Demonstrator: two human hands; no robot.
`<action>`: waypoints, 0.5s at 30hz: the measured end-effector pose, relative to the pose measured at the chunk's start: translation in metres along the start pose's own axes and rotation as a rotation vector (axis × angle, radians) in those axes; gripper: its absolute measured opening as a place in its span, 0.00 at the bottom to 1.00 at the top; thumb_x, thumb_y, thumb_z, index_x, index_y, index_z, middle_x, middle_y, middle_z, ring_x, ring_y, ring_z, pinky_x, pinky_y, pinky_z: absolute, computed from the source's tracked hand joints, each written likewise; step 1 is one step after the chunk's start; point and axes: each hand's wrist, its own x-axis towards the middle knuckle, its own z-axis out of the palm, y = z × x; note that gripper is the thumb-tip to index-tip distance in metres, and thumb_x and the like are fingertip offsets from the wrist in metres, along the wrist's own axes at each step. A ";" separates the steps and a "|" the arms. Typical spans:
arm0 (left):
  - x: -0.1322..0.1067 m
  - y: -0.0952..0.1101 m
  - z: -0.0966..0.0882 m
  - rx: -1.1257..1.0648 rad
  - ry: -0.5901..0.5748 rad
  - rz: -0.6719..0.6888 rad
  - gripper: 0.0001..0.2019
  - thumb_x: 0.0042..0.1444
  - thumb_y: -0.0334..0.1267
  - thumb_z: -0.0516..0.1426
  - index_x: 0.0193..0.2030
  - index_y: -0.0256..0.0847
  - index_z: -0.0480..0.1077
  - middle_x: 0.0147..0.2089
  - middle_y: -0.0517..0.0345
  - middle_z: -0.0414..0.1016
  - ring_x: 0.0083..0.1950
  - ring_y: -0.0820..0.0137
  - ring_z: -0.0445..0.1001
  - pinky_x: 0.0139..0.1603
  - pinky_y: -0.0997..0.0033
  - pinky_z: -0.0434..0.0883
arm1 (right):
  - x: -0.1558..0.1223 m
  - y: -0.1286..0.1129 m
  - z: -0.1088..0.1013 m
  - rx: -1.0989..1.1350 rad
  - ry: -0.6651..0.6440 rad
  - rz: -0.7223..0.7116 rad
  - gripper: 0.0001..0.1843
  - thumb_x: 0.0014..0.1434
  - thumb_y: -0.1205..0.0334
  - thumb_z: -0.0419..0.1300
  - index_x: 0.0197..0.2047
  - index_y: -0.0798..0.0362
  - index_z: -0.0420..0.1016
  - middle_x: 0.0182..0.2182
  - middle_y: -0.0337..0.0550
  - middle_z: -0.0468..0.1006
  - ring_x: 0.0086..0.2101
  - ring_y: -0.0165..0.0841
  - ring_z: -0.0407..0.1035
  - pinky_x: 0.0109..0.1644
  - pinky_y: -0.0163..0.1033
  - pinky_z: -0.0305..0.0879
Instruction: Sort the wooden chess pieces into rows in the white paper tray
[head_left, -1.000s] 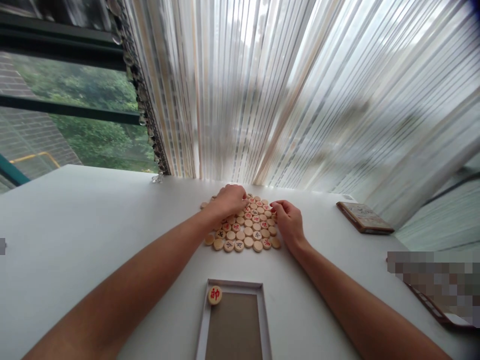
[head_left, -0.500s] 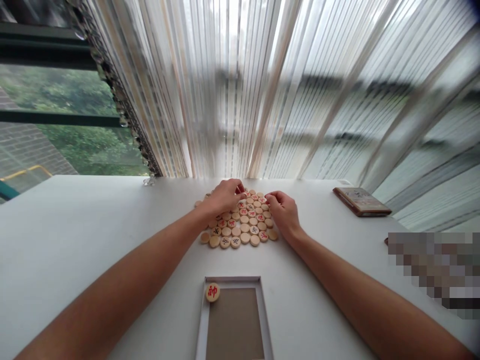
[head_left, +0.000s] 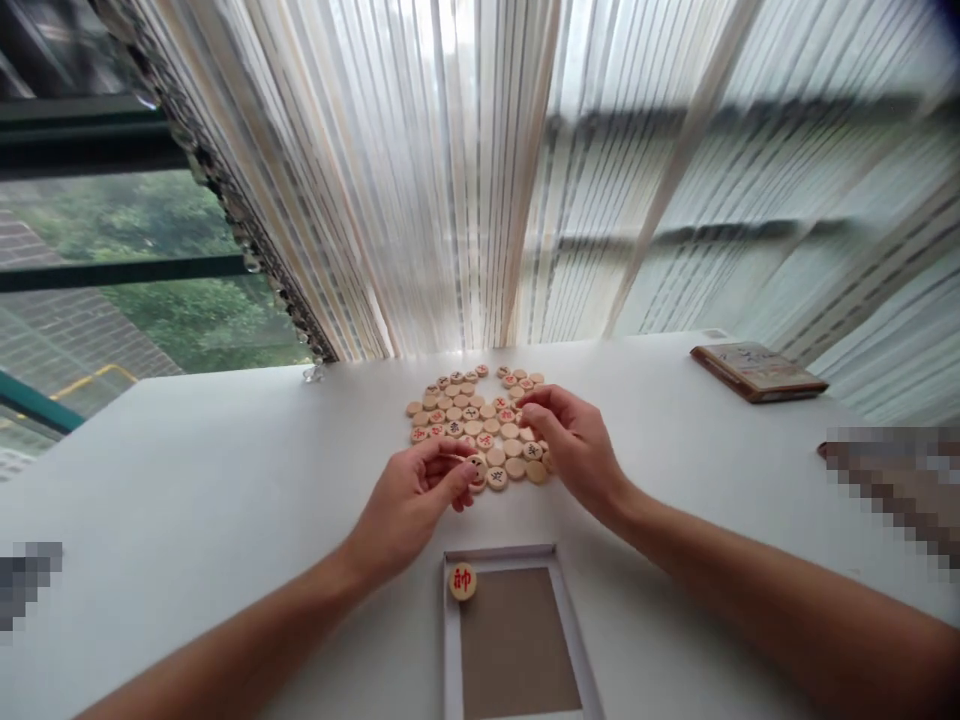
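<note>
Wooden Chinese chess pieces, round discs with red or black characters or plain tops, lie in a loose flat cluster on the white table. My left hand is closed at the cluster's near edge, thumb and fingers pinching a Chinese chess piece with a black mark. My right hand is over the cluster's right side, its fingers curled and the fingertips together; whatever they may hold is hidden. A shallow open box stands nearer me, with one red-marked piece in its far left corner.
A flat brown-edged box lies at the table's back right. A blurred-out object is at the right edge, another at the left edge. Striped curtains hang behind the table, beside a window.
My left hand has come back from the cluster's far side to its near edge, now with a piece between its fingers. My right hand has moved slightly nearer. The view has shifted.
</note>
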 end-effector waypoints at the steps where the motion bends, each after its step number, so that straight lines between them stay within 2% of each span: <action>1: -0.005 -0.003 0.000 -0.031 0.018 -0.010 0.19 0.61 0.48 0.67 0.49 0.34 0.75 0.33 0.55 0.82 0.33 0.70 0.79 0.38 0.69 0.78 | -0.007 -0.005 0.005 0.106 -0.092 0.056 0.12 0.64 0.52 0.61 0.37 0.51 0.78 0.27 0.39 0.77 0.26 0.32 0.66 0.31 0.38 0.63; 3: -0.009 -0.007 0.000 -0.093 0.035 -0.020 0.20 0.60 0.48 0.69 0.50 0.34 0.77 0.35 0.53 0.84 0.34 0.68 0.82 0.41 0.67 0.81 | -0.019 -0.011 0.014 0.229 -0.237 0.124 0.12 0.65 0.51 0.62 0.37 0.52 0.77 0.26 0.37 0.75 0.24 0.30 0.64 0.28 0.36 0.61; 6: -0.009 -0.013 -0.002 -0.192 0.042 -0.047 0.20 0.58 0.48 0.70 0.50 0.34 0.79 0.38 0.51 0.86 0.37 0.65 0.85 0.44 0.64 0.83 | -0.027 -0.014 0.018 0.238 -0.355 0.141 0.15 0.64 0.48 0.65 0.37 0.52 0.78 0.26 0.38 0.76 0.25 0.30 0.65 0.29 0.36 0.62; 10: -0.010 -0.019 -0.002 -0.284 0.064 -0.057 0.19 0.56 0.48 0.72 0.48 0.35 0.81 0.37 0.51 0.87 0.38 0.62 0.86 0.45 0.62 0.86 | -0.026 -0.013 0.017 0.247 -0.432 0.188 0.19 0.57 0.44 0.73 0.35 0.52 0.80 0.27 0.41 0.80 0.27 0.32 0.70 0.30 0.36 0.66; 15: -0.013 -0.020 -0.001 -0.297 0.057 -0.042 0.13 0.57 0.43 0.72 0.45 0.37 0.84 0.37 0.53 0.88 0.38 0.63 0.87 0.45 0.64 0.87 | -0.030 -0.016 0.017 0.296 -0.446 0.225 0.18 0.54 0.47 0.76 0.33 0.52 0.82 0.24 0.39 0.79 0.24 0.29 0.68 0.26 0.34 0.63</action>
